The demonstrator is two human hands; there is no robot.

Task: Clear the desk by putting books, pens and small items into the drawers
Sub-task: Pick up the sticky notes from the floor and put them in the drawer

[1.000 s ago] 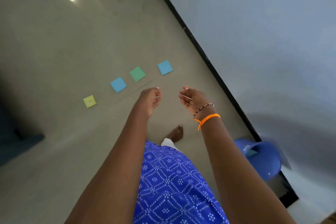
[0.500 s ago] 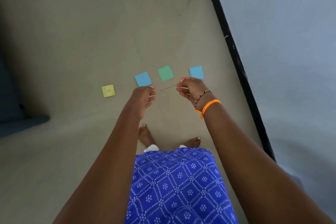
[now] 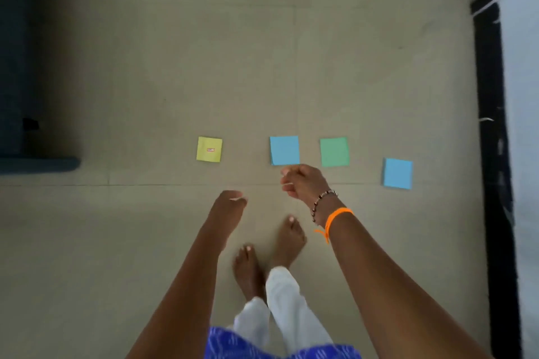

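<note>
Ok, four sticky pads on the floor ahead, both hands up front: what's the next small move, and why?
Probably bend and reach the right hand down to the nearer blue pad. It lies just beyond that hand, the closest of the four. Whether either hand already pinches something thin is too blurred to tell.

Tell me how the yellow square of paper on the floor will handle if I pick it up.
The yellow paper square looks thin and flat on the floor, so probably light and floppy. Lying flush, its edge may be hard to lift.

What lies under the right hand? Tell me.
Bare floor shows around the right hand, and the left blue note lies just beyond it. The patch directly beneath it is covered.
</note>
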